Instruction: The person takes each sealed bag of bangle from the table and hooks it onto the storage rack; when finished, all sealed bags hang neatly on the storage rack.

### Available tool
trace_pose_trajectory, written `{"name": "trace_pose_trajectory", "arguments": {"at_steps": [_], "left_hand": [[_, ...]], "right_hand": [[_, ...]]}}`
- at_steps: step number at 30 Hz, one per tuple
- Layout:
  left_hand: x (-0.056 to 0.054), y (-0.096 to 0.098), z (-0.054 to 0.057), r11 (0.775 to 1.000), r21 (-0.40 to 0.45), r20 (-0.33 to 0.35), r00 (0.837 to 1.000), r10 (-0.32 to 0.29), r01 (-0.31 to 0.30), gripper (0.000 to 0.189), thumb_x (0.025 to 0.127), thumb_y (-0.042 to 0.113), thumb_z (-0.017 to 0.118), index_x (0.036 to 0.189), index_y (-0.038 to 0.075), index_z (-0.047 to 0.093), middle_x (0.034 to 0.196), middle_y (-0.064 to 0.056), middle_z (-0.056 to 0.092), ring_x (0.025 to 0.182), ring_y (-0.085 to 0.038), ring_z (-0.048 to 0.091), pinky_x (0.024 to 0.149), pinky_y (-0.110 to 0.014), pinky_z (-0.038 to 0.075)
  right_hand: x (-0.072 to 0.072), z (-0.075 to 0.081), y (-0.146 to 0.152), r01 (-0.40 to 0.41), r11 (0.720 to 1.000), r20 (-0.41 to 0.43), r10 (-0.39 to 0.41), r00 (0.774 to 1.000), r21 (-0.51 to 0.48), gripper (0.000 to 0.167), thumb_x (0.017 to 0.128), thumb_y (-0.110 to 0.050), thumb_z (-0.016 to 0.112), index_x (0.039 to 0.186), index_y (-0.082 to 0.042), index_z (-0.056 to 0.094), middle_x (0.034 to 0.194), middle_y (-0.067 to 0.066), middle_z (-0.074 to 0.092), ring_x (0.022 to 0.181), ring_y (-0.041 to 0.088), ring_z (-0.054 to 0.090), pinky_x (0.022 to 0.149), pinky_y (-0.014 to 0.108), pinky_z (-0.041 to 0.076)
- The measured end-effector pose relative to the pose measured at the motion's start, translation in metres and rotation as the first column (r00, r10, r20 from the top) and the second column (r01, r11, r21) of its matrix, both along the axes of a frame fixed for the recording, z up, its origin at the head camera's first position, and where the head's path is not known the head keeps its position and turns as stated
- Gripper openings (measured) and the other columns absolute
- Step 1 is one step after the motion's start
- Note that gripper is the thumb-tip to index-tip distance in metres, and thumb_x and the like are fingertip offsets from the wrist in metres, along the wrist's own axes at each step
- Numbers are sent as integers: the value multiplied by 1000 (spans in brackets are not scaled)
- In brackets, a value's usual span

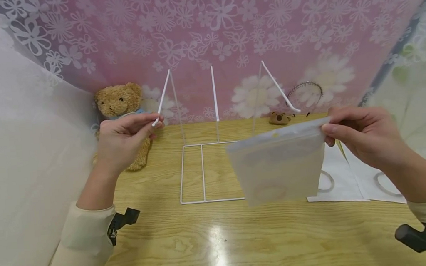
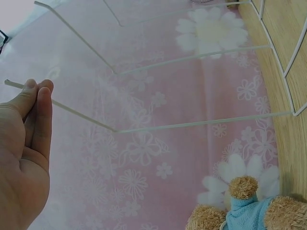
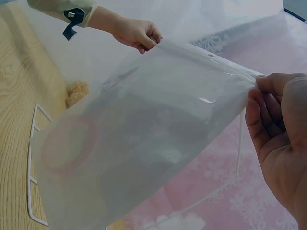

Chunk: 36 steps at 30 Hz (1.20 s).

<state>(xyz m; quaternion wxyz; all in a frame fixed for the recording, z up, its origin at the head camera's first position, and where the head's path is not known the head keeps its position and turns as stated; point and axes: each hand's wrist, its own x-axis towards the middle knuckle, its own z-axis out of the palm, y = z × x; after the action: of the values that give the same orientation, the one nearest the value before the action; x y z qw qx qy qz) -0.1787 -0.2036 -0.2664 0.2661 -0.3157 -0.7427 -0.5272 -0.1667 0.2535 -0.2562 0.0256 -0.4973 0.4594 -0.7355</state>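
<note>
Sleeves (image 1: 89, 230): cream-coloured, one on each forearm, each with a black mount (image 1: 416, 237) near the wrist.
Table (image 1: 161, 245): pale wood grain, with a bright streak of light on its near part.
Right hand (image 1: 371, 135): thumb and forefinger pressed together, pinching the top right corner of the bag (image 1: 275, 161); the other fingers bend in below them.
State of the bag: milky, see-through, held up above the table; its top edge slants up toward the right hand and has a small hole near the middle. In the head view it covers the right part of the rack's base.
Ring (image 3: 94, 141): a pinkish hoop, seen through the plastic low in the bag.
Left hand (image 1: 121, 140): thumb and fingertips drawn together, pinching the left prong (image 1: 163, 96) just short of its end; well apart from the bag.
Rack (image 1: 202, 171): white wire, its base flat on the table, three prongs reaching toward the person from the tops of thin uprights.
White packets (image 1: 336, 173): two, flat on the table at the right, a pale hoop (image 1: 332, 180) showing at each.
Teddy bear (image 1: 118, 100): brown, in blue, behind the left hand.
Small bear head (image 1: 279, 118): brown, at the table's far edge.
Headband (image 1: 304, 85): thin, dark, beside it.
Cloth (image 1: 209, 33): pink with white flowers, at the back.
</note>
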Motion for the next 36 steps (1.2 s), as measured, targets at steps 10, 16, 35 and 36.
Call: {"name": "trace_pose_trajectory", "arguments": {"at_steps": [10,16,35,36], "left_hand": [[3,1,2,1000,-12,-1,1000,13,-13,23,86,-16,67,105,-8,75,99,12,75,81,-4,75,64,-19,62],[4,1,3,999,-29,-4,999,34,-34,22,87,-14,67,105,-6,76,95,-6,78,80,-5,75,65,-20,63],[4,-2,8,998,-50,46,998,33,-31,22,87,-16,66,105,-8,75,96,-27,74,83,-4,75,66,-23,64],[4,-2,9,998,-58,53,998,35,-32,21,87,-15,67,105,-8,75,96,-26,74,83,-4,75,66,-23,64]], "right_hand": [[2,15,-28,206,967,-48,-201,978,150,20,89,25,52,97,16,68,85,13,71,70,21,62,64,27,55],[8,28,-44,432,838,-136,-411,901,332,9,89,13,65,83,8,69,68,4,63,58,13,56,54,23,46],[10,46,-94,385,755,-287,-268,920,531,15,94,6,64,100,-4,73,78,3,67,65,13,62,55,22,55],[11,48,-96,400,742,-294,-280,914,537,14,94,4,64,99,-5,73,77,3,67,64,13,62,55,23,55]]}}
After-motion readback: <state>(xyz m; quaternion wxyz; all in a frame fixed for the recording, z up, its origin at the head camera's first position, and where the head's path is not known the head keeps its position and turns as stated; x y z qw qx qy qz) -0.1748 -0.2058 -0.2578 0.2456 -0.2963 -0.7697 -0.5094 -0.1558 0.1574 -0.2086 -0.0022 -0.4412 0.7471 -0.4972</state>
